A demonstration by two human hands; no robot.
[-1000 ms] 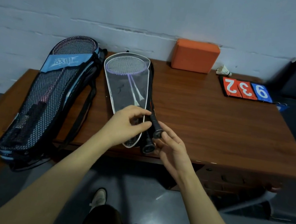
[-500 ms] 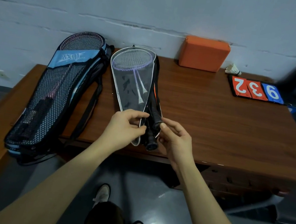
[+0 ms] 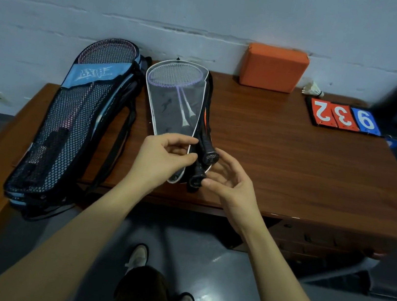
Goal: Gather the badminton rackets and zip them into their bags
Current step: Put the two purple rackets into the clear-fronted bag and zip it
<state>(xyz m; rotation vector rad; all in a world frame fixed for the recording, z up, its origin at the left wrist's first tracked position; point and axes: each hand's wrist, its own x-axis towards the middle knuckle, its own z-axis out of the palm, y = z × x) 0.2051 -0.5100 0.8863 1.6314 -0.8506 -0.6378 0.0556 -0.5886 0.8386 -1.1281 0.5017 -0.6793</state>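
The tabletop is carrying both bags, and everything here is being placed against the clear-fronted racket bag lying at its left middle, head end toward the wall. Well to the left of that bag, a larger black mesh bag with a blue band is lying with a red-stringed racket showing through it and its lower end hanging past the tabletop's front edge; it is looking already packed.

The step in hand seems to be closing the clear-fronted bag: two rackets are sitting inside it, purple frame and white shafts showing through the panel, while their black handles are sticking out at its near, narrow end. The left hand is pinching the bag's white-piped edge at that end, its grip narrow on the fabric. The right hand is hovering just right of the handles, fingers loosely curled, one fingertip touching the lower handle's butt, its grip not closed on anything.

The next move is probably calling for pushing the handles in and finding the zipper pull, which is not visible here
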